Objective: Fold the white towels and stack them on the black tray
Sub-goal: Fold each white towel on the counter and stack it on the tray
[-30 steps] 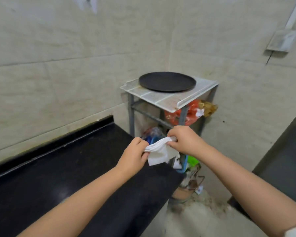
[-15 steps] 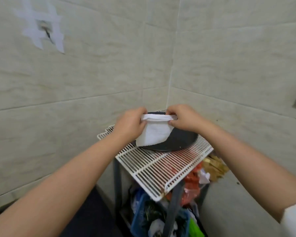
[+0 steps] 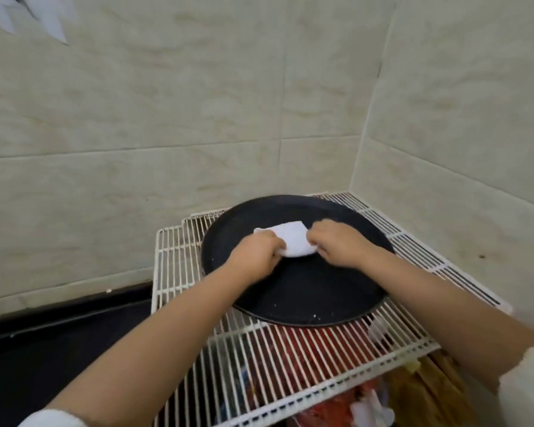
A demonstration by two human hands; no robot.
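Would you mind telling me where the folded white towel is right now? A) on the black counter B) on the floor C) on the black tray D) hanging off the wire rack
C: the towel lies on the tray, with the left hand and right hand at its ends.

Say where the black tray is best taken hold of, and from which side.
Probably the near rim of the tray, taken from the front. It lies flat on the wire shelf in a wall corner, so the far rim is hemmed in. Both hands, left and right, are holding the towel on it.
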